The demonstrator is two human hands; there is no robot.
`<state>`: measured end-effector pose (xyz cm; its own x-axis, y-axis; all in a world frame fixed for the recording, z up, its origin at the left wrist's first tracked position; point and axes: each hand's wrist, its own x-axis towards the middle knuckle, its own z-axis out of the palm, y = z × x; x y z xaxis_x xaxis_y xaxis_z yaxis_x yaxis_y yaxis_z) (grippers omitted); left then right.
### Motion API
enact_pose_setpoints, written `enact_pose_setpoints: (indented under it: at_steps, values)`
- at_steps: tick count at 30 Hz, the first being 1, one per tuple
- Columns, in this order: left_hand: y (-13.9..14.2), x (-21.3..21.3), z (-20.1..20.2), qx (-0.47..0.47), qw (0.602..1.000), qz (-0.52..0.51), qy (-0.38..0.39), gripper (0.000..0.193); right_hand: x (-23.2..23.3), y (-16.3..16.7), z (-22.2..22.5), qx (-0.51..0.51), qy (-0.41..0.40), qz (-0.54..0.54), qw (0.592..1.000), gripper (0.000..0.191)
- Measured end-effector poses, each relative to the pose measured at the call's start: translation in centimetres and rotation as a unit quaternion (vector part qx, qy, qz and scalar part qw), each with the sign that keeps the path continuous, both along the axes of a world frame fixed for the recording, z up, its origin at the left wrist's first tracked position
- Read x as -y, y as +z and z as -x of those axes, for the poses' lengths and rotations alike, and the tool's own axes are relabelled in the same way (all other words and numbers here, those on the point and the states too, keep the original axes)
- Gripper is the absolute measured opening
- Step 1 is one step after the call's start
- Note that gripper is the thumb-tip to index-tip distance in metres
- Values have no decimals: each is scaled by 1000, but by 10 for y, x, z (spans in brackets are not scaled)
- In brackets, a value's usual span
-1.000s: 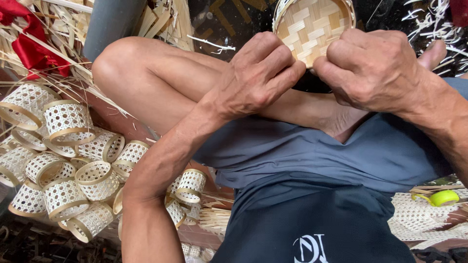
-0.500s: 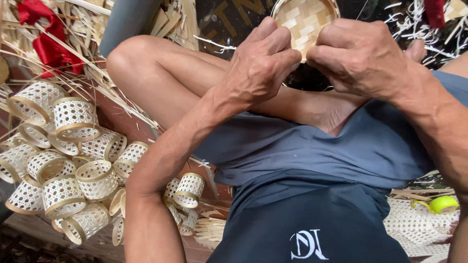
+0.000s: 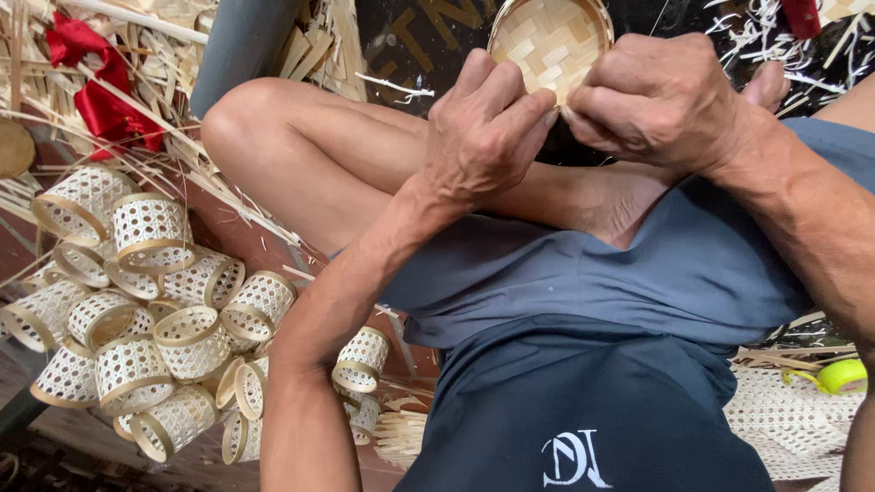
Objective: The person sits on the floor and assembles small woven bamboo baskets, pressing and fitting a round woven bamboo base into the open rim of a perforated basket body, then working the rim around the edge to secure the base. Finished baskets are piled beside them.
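Both hands, left hand (image 3: 488, 128) and right hand (image 3: 656, 100), gripped the near rim of a round woven bamboo basket (image 3: 547, 41), fingers closed.

woven cylinders (image 3: 155, 310) crowd left.

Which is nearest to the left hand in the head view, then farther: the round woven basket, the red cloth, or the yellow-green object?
1. Round woven basket: held at the left hand fingertips, top centre.
2. Red cloth: upper left.
3. Yellow-green object: lower right edge.
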<state>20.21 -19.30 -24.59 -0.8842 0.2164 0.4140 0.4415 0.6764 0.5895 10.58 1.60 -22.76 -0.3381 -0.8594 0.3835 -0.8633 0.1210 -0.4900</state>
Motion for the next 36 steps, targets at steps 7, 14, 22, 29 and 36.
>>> enact_pose_setpoints:
  at_steps: [7,14,22,29,36]
  values:
    - [-3,-9,-7,32,997,18,69,16,6,-8,-8,4,-51,-3,999,14]
    - [-9,-18,-16,51,994,8,95,23,5,-12,-16,31,-91,-33,995,15]
    - [-10,-31,-22,66,989,-21,131,21,4,-2,-13,45,-82,-29,995,18]
    - [-12,-34,-24,68,987,-24,142,25,6,4,-12,32,-81,-24,996,18]
    - [-12,-34,-23,62,988,-15,141,26,6,4,-12,30,-78,-25,996,17]
